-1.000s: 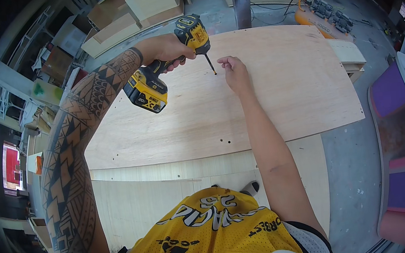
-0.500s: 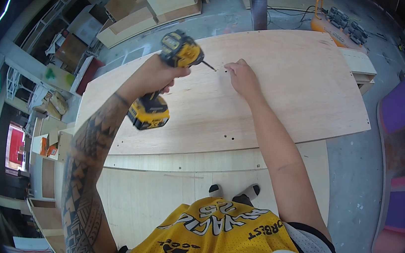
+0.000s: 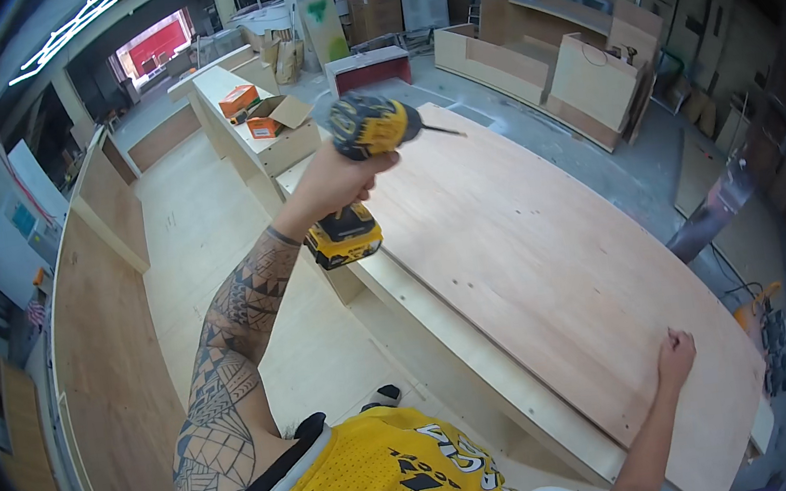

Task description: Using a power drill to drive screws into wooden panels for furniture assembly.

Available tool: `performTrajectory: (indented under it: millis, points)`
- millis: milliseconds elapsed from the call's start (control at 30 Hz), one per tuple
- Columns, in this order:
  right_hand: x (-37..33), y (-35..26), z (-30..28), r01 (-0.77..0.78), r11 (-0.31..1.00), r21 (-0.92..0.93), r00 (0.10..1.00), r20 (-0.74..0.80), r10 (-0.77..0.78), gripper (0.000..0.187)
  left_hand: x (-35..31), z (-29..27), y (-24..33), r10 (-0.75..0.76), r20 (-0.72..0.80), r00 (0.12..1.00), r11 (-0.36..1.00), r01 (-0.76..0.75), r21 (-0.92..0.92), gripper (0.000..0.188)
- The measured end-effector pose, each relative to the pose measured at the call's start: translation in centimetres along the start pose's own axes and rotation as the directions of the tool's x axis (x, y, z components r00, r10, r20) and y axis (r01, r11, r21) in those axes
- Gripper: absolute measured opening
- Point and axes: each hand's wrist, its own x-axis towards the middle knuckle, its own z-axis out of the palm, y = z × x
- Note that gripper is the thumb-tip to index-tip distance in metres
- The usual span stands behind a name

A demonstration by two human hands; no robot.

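Observation:
A yellow and black cordless drill (image 3: pixel 368 130) is held up over the near left edge of a large plywood panel (image 3: pixel 532 278). My left hand (image 3: pixel 333 182) wraps round its handle, the battery hanging below the fist. The long bit points to the right, apart from the wood. Low over the panel's right part, my right hand (image 3: pixel 677 357) has its fingers curled in; what they hold, if anything, is hidden. Small dark holes dot the panel.
Open orange cardboard boxes (image 3: pixel 270 116) stand on a wooden cabinet frame beyond the drill. A long wooden side wall (image 3: pixel 105 356) runs along my left. Further cabinets (image 3: pixel 578 79) stand at the back right, near a metal post (image 3: pixel 714 209).
My view has swung left. The drill's bit has come away from the panel's surface near my right hand, and the two hands are now far apart.

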Motion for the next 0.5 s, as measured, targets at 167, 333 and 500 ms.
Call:
performTrajectory:
  millis: [167,333,500]
  points:
    - [-1.9,-0.1,-1.1,-0.32,0.919,0.232,0.944,-0.007,0.33,0.029,4.8,-15.9,-8.1,0.087,-0.433,0.897,0.98,-0.155,-0.124,0.028]
    - [-6.5,2.1,-3.8,-0.559,0.752,0.349,0.809,0.032,0.587,0.031,5.5,-19.3,-12.3,0.042,-0.622,0.782,0.952,-0.219,-0.212,0.022]
    - [-7.5,0.8,-5.3,-0.502,0.849,0.165,0.85,-0.086,0.519,0.03,10.8,-17.6,-14.9,0.117,-0.597,0.794,0.86,-0.381,-0.339,0.02]
